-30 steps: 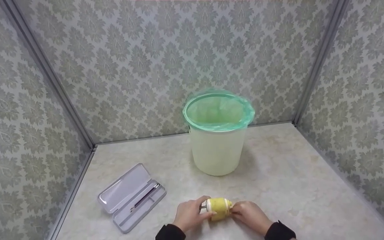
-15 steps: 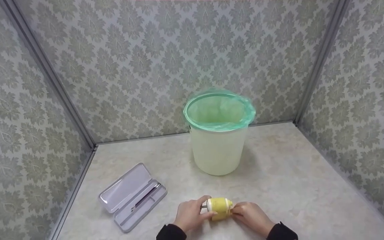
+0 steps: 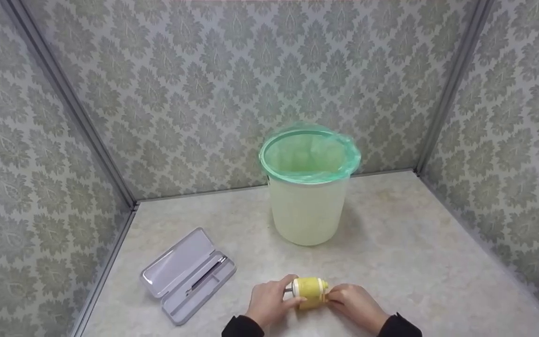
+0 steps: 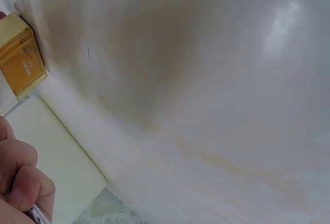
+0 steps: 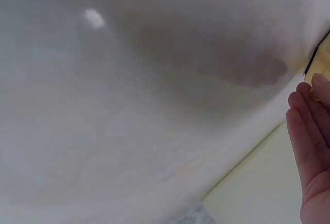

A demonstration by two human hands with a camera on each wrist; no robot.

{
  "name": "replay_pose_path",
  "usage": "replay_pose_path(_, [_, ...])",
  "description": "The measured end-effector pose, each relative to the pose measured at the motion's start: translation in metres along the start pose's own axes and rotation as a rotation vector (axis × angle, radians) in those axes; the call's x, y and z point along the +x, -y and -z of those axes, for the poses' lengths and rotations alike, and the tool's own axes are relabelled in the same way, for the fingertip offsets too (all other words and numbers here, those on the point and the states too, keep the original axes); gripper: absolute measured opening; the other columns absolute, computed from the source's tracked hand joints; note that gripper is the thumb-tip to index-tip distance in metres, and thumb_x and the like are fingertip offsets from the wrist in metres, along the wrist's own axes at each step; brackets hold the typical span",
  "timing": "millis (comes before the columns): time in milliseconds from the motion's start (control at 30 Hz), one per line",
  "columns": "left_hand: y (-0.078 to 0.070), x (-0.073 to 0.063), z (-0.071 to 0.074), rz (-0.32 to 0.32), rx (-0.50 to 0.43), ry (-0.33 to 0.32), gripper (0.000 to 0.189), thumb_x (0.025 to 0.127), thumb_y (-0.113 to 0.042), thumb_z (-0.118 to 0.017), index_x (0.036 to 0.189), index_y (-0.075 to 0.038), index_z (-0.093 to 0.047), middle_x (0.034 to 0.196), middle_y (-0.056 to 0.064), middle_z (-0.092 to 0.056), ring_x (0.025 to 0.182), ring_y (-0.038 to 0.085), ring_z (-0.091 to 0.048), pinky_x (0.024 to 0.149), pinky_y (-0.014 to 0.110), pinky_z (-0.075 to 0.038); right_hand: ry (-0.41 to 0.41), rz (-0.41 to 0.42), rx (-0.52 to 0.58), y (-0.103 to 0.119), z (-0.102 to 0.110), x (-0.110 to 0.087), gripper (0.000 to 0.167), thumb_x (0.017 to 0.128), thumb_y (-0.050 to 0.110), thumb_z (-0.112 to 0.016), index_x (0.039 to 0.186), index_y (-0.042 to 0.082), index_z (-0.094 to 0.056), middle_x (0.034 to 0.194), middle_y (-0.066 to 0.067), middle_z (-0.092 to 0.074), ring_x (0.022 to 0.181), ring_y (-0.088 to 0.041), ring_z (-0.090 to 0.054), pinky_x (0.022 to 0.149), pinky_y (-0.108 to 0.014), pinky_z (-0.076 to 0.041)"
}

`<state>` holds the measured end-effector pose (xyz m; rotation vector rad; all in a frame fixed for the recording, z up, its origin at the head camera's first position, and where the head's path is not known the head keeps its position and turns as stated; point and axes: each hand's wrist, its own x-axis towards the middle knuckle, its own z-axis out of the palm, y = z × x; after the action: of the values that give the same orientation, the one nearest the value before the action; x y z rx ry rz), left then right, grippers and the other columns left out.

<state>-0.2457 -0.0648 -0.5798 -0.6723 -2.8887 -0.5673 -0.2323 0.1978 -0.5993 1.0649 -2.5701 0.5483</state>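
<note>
A yellow and white pencil sharpener lies low in the middle of the head view, between both hands. My left hand grips its left end, with the thumb along its near side. A short thin metallic rod shows between that hand and the sharpener; whether it is a pencil, I cannot tell. In the left wrist view, the sharpener's amber drawer shows above curled fingers. My right hand pinches a small yellow part, seemingly the crank knob, at the right end. It is mostly hidden behind the fingertips.
A pale bin with a green liner stands behind the hands. At the left, an open lilac pencil case holds a dark pencil. Patterned walls enclose the table at the back and sides.
My right fingers sit slightly lower at the sharpener's end than before. The left hand keeps its grip. The whole head view has shifted a little.
</note>
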Motion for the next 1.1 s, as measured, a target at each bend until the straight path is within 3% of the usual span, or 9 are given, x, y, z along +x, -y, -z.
replay_pose_path(433, [-0.005, -0.002, -0.002, -0.043, 0.063, -0.033, 0.054, 0.085, -0.066, -0.067, 0.124, -0.029, -0.066, 0.084, -0.003, -0.078, 0.068, 0.011, -0.067, 0.057, 0.025, -0.041, 0.001, -0.009, -0.02, 0.004, 0.003, -0.006, 0.004, 0.09, 0.015, -0.076, 0.09, 0.015, -0.079, 0.083, 0.006, -0.075, 0.078, -0.008, -0.068, 0.068, -0.021, -0.054])
replay_pose_path(633, [-0.004, -0.002, -0.002, -0.035, 0.061, -0.022, 0.059, 0.085, -0.069, -0.065, 0.126, -0.027, -0.066, 0.088, -0.002, -0.079, 0.071, 0.012, -0.069, 0.06, 0.027, -0.044, 0.053, -0.028, 0.041, 0.008, 0.011, -0.008, 0.006, 0.092, 0.014, -0.074, 0.095, 0.014, -0.08, 0.086, 0.005, -0.076, 0.081, -0.007, -0.069, 0.069, -0.021, -0.055])
replay_pose_path(833, [0.001, -0.001, -0.002, -0.042, 0.065, -0.048, 0.058, 0.084, -0.07, -0.065, 0.125, -0.028, -0.065, 0.079, -0.003, -0.075, 0.063, 0.009, -0.061, 0.058, 0.025, -0.039, 0.082, -0.031, 0.1, 0.014, 0.026, -0.008, 0.011, 0.093, 0.011, -0.072, 0.101, 0.013, -0.08, 0.092, 0.003, -0.076, 0.086, -0.009, -0.071, 0.073, -0.024, -0.058])
replay_pose_path(1100, [0.002, -0.001, -0.003, -0.024, 0.055, 0.01, 0.06, 0.085, -0.07, -0.063, 0.128, -0.028, -0.064, 0.077, -0.002, -0.073, 0.061, 0.009, -0.058, 0.059, 0.025, -0.038, 0.033, 0.044, 0.083, 0.017, 0.038, -0.008, 0.011, 0.092, 0.01, -0.074, 0.1, 0.015, -0.079, 0.09, 0.004, -0.075, 0.084, -0.009, -0.07, 0.07, -0.02, -0.055])
